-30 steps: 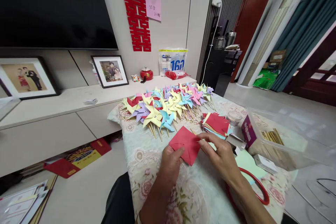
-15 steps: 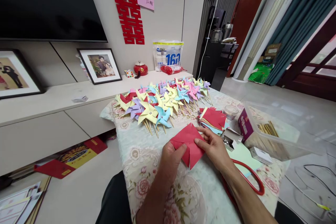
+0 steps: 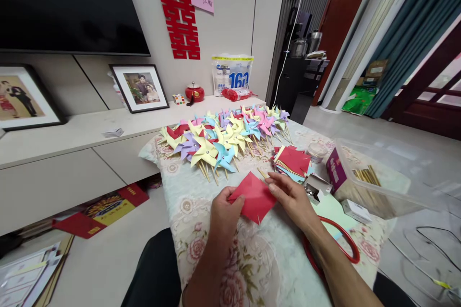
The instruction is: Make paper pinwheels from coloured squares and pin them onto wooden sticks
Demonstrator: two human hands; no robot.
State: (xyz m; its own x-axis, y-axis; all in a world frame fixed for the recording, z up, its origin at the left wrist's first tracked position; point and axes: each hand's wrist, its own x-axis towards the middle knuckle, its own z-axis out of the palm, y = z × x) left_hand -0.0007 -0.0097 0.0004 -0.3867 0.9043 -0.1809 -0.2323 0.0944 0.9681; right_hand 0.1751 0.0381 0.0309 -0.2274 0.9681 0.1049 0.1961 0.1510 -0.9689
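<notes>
A red square of paper [image 3: 253, 196] with cut slits is held between both hands just above the floral tablecloth [image 3: 201, 211]. My left hand [image 3: 223, 216] pinches its left corner. My right hand [image 3: 293, 197] grips its right edge with thumb and fingers. Just beyond the paper lies a stack of cut paper squares [image 3: 291, 162], red on top. Farther back lies a pile of finished paper pinwheels [image 3: 225, 136] in yellow, blue, purple, pink and red, on wooden sticks.
To the right stands a clear plastic box [image 3: 370, 187] holding wooden sticks, with a small open box [image 3: 315, 188] and a round lidded jar [image 3: 317, 151] near it. A red ring [image 3: 333, 249] lies under my right forearm. A low cabinet [image 3: 72, 153] with framed photos runs along the left.
The red paper has flattened from a partly folded shape into a plain diamond, and both hands have shifted slightly up the table with it.
</notes>
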